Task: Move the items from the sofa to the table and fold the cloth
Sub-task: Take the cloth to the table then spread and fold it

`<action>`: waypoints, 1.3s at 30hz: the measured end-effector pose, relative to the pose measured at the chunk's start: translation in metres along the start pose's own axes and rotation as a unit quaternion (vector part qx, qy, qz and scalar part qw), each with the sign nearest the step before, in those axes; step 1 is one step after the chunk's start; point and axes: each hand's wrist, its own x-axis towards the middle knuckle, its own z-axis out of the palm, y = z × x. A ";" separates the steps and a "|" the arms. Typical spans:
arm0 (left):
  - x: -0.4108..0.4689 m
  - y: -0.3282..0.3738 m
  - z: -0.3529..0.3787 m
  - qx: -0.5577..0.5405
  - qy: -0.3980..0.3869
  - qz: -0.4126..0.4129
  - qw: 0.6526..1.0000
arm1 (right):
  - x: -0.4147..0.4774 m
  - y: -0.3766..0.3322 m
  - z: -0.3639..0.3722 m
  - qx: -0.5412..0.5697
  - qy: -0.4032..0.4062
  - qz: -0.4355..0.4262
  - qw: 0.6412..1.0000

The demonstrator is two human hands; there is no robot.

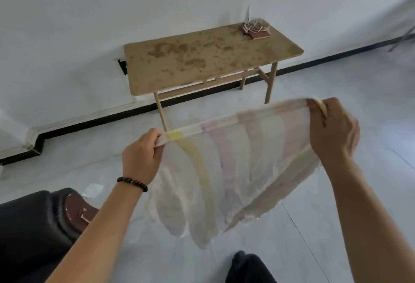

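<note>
a: where are the hands?

b: the left hand is curled round one top corner of the cloth, thumb and fingers pinching the hem. the right hand pinches the other top corner, held a little higher.

a: and the cloth itself?

b: thin and pale, with faded yellow, pink and purple stripes. its hem is stretched between the hands in mid-air. the rest hangs loose and blurred above the floor, well apart from the surface.

a: what surrounds it?

b: a dark sofa at lower left, with a brown item at its edge. the stained wooden surface stands by the wall, with a tangle of white cable at its far corner.

a: what could go wrong?

b: likely three things. the fabric looks light, so a loose pinch could let a corner slip and drop it on the floor. the uneven hand heights could make a crooked fold. and the trailing lower edge might brush the floor or bunch, so the halves would not meet cleanly.
</note>
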 end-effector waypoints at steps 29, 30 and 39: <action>0.639 -0.119 0.039 0.173 0.114 -0.112 0.972 | 0.614 -0.193 0.291 0.068 0.072 -0.247 0.964; 0.665 -0.125 0.032 0.137 0.131 -0.124 0.974 | 0.631 -0.211 0.292 0.069 0.091 -0.259 0.959; 0.836 -0.168 0.005 0.160 0.260 -0.017 0.952 | 0.734 -0.316 0.322 0.020 0.177 -0.224 0.958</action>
